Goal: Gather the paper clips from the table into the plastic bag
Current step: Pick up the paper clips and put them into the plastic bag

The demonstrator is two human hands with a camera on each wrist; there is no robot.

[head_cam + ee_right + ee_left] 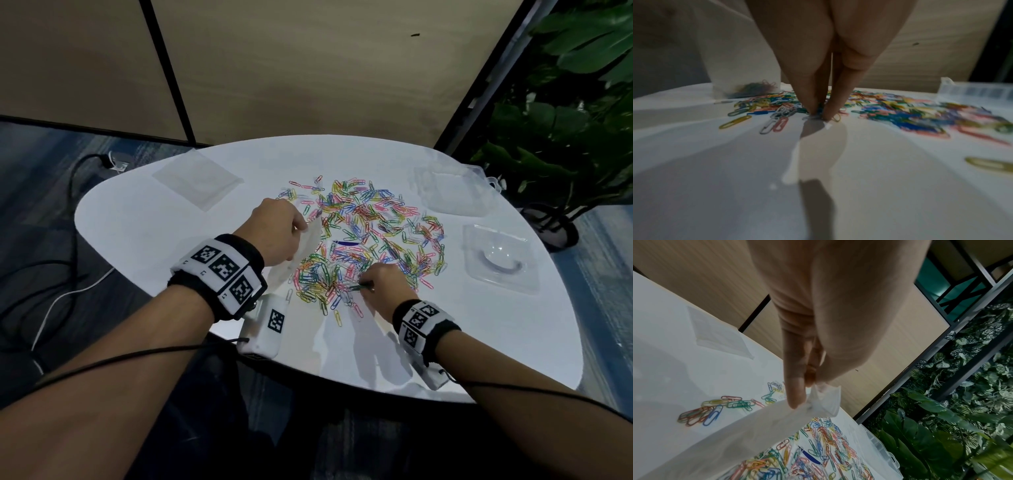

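A wide pile of coloured paper clips [370, 233] covers the middle of the white table [171, 240]. My left hand [299, 229] pinches the top edge of a translucent plastic bag [305, 250] and holds it upright at the pile's left side. In the left wrist view the thumb and fingers [795, 392] grip the bag [756, 434] at its rim. The right wrist view shows the bag [740, 65] with a few clips [756, 88] at its bottom. My right hand [366, 287] is down at the pile's near edge, fingertips [812, 107] pinched together on a green clip [356, 287].
A flat clear bag [197, 180] lies at the back left. A clear plastic box [455, 192] and a clear blister tray [498, 260] sit on the right. A dark blue piece [344, 242] lies in the pile. A potted plant [565, 120] stands beyond the table's right.
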